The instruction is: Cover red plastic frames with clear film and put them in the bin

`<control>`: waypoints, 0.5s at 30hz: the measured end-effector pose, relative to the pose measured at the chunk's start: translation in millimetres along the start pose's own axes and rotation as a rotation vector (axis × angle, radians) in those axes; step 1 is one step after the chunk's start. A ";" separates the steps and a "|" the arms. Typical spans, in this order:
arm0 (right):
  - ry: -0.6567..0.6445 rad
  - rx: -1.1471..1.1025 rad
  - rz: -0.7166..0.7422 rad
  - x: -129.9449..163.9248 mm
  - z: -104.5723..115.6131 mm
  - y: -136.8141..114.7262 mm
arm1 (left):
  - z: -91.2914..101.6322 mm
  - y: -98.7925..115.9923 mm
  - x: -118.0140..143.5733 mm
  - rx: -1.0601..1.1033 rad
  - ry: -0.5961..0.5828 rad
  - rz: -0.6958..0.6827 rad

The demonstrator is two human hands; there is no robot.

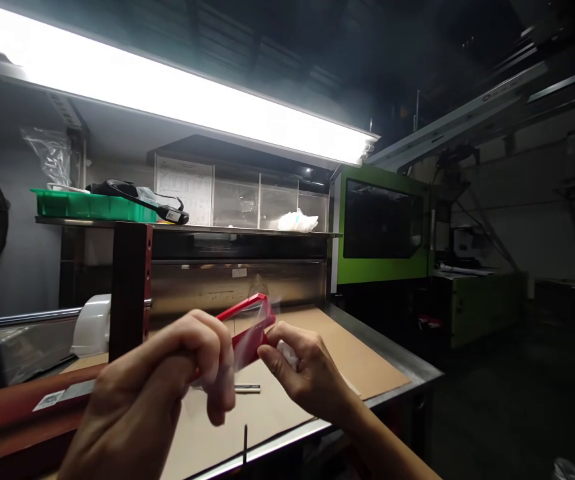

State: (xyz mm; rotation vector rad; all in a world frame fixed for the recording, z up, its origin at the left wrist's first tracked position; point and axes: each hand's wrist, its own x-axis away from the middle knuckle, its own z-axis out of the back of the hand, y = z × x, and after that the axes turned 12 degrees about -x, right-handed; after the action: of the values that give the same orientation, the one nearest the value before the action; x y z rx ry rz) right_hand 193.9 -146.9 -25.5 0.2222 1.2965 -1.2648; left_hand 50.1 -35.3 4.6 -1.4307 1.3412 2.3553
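Under a long white fluorescent tube light (177, 93), a steel workbench topped with brown cardboard sheet (347, 353) runs toward a green injection-moulding machine with a dark window (382, 227) at the right. Above the bench, a metal shelf (247, 232) carries a shallow green plastic tray (87, 203) at its left end and a crumpled white cloth or bag (297, 220) nearer the machine. A dark red steel post with bolt holes (131, 287) stands at the bench's left, with a white rounded plastic container (92, 323) just beside it.

Over the cardboard, at the middle of the view, a person holds up a flat red plastic frame with a clear film or panel (250, 327). Its long axis slants from lower left to upper right, the upper end pointing away toward the back panel; whether the clear part is a wrapper or part of the piece cannot be told.

The left hand (167, 380) is curled closed over the lower end of the frame, fingers folded down across it. The right hand (307, 370) pinches the frame's right edge between thumb and forefinger, with something small and white tucked in the palm.

On the cardboard below the hands lies a small dark metal pin (247, 388), and nearer the bench's front edge a thin dark rod (245, 443).
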 end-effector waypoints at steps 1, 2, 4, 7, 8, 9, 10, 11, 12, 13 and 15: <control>0.000 0.002 -0.006 0.7 -0.3 -0.7 | -3.6 -2.7 3.1 0.005 -0.011 -0.003; 0.001 0.005 -0.012 1.4 -0.7 -1.8 | -6.6 -5.4 5.0 -0.034 0.009 -0.012; 0.004 0.018 -0.026 3.2 -1.5 -4.6 | -10.4 -10.8 5.0 -0.224 0.087 -0.094; 0.002 0.029 -0.038 6.0 -3.0 -8.6 | -12.3 -17.8 -4.3 -0.603 0.132 -0.222; -0.005 0.032 -0.031 6.8 -3.6 -9.4 | -12.6 -19.3 -9.0 -0.688 0.121 -0.249; -0.012 0.041 -0.014 7.4 -4.4 -10.0 | -12.9 -20.3 -13.7 -0.745 0.102 -0.277; -0.019 0.056 0.006 7.9 -5.1 -10.4 | -13.3 -20.8 -17.9 -0.783 0.085 -0.313; -0.027 0.070 0.023 8.3 -5.8 -10.6 | -13.5 -21.3 -21.1 -0.801 0.073 -0.357; -0.029 0.077 0.033 8.3 -6.2 -10.7 | -13.3 -22.5 -22.5 -0.802 0.063 -0.400; -0.026 0.068 0.031 8.2 -6.1 -10.5 | -12.3 -25.3 -21.7 -0.788 0.060 -0.430; -0.010 -0.015 -0.013 7.2 -3.9 -8.7 | -7.5 -38.3 -11.4 -0.725 0.100 -0.399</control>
State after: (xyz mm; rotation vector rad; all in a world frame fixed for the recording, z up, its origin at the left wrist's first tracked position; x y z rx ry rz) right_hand 183.2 -151.5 -28.3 0.1970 1.3009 -1.2648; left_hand 79.5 -13.1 -12.6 -1.7678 0.1293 2.5977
